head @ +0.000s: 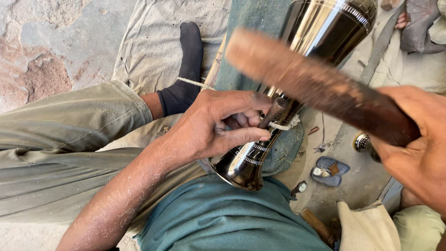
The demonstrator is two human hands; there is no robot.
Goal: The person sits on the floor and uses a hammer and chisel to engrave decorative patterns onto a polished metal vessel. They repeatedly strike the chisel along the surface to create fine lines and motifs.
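Observation:
A shiny, engraved brass vessel (pixel 320 28) with a flared end (pixel 242 169) lies across my lap, tied down with a white cord (pixel 285 125). My left hand (pixel 218 123) pinches a small dark punch (pixel 274 113) against the vessel's narrow neck. My right hand (pixel 418 148) grips the handle of a worn wooden mallet (pixel 306 79), held above the punch and the vessel.
My leg in khaki trousers (pixel 60 135) and dark sock (pixel 186 69) rests on a pale cloth (pixel 153 42) over stone floor. Small metal pieces, a blue pouch (pixel 331 171), a wristwatch (pixel 301 188) and a wooden tool handle (pixel 318 225) lie at lower right.

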